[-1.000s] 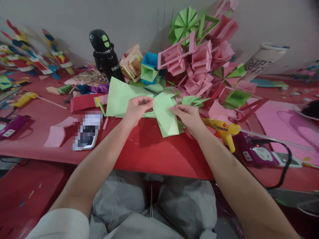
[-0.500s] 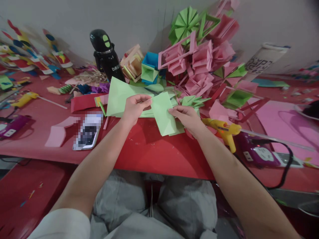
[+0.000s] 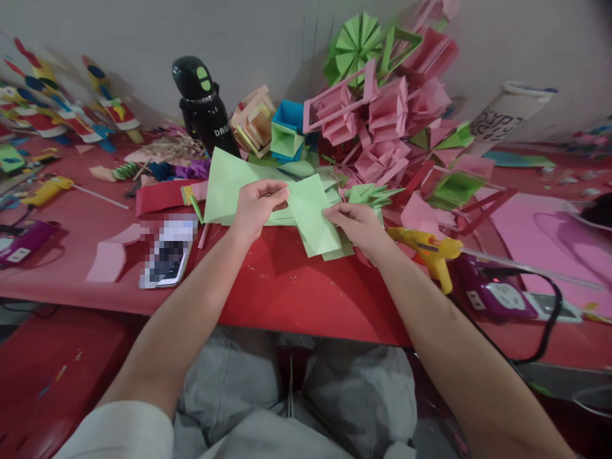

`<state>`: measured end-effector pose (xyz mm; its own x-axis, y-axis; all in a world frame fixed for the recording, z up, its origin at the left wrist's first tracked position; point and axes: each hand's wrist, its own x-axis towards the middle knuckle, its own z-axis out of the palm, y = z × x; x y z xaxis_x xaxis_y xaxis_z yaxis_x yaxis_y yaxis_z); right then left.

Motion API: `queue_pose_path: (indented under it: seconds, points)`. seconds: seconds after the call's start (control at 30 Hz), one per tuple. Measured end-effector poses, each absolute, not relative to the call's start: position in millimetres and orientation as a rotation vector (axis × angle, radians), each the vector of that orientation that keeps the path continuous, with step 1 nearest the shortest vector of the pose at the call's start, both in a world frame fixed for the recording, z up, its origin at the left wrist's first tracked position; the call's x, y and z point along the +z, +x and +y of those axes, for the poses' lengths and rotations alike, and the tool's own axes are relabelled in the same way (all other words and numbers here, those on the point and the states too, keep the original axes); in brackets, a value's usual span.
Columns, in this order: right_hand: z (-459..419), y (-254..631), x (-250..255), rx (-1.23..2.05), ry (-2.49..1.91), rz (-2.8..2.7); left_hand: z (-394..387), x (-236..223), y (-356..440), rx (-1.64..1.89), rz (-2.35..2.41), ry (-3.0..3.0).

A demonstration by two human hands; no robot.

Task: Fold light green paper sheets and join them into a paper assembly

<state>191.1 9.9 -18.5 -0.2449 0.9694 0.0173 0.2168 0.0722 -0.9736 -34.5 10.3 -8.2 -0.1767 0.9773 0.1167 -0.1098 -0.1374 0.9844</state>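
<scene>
A light green paper sheet is held just above the red table between both hands. My left hand pinches its upper left corner with thumb and fingers. My right hand grips its right edge, fingers curled over the paper. More green sheets lie under and behind my left hand. Further folded green pieces sit just beyond my right hand.
A yellow glue gun lies right of my right hand, beside a purple power strip with a black cable. A phone lies to the left. A black bottle and a heap of pink and green paper shapes stand behind.
The green sheet has been lifted and turned slightly between the hands; my left hand rose a little and pinches its corner higher. The right hand barely moved.
</scene>
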Motion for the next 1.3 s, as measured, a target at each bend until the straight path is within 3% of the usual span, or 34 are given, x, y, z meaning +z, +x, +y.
queue_pose_path:
  seconds: [1.0, 1.3]
  points:
    - [6, 189, -10, 1.205, -1.213, -1.72, 14, -3, -42, 1.581, 1.193, 1.065]
    - [3, 189, -6, 1.055, -1.299, -1.796, 17, -2, -47, 1.612, 1.189, 1.047]
